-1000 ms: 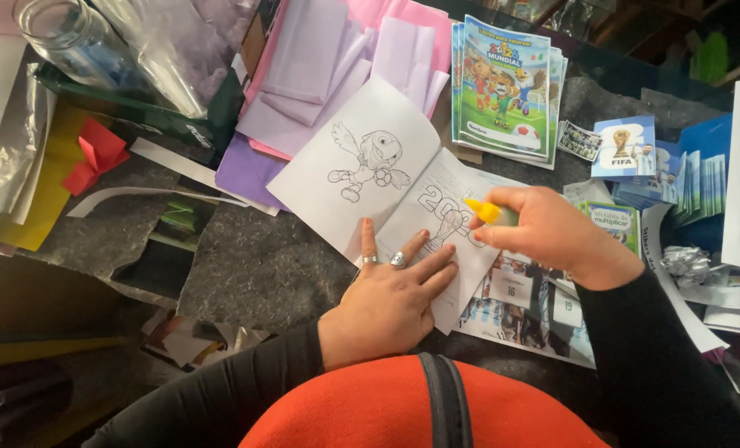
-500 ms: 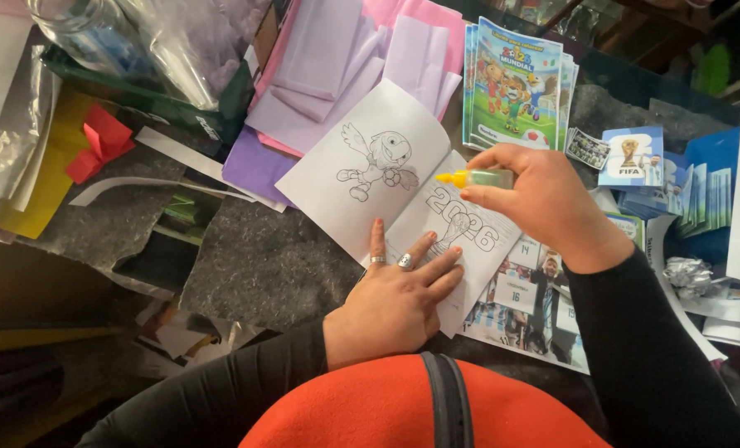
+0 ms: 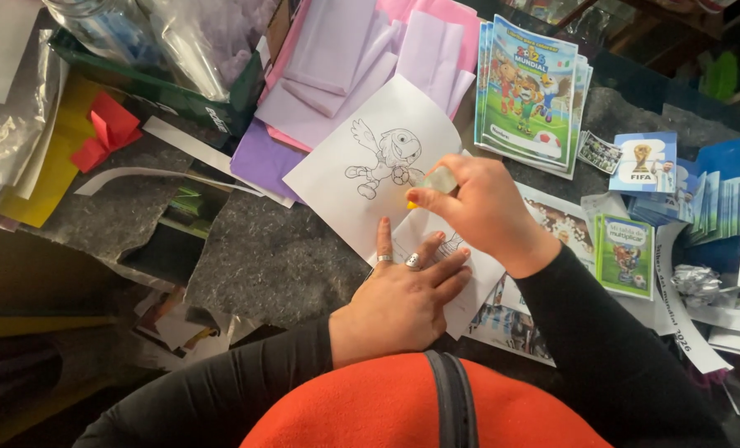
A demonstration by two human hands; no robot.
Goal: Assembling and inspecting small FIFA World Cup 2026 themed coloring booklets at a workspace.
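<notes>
Pinning the sheet [image 3: 361, 166] flat with my spread left hand [image 3: 403, 303], I see my right hand [image 3: 477, 207] closed on a marker [image 3: 436, 181], tip pointing left toward the drawing.

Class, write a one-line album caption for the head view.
Left hand steadies a white colouring sheet while right hand holds a yellow marker.

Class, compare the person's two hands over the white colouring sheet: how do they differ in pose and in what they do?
The left hand lies flat, fingers spread, pressing the white colouring sheet; the right hand is curled, gripping a yellow-tipped marker. The left hand wears rings; none show on the right hand. Both have black sleeves.
</notes>
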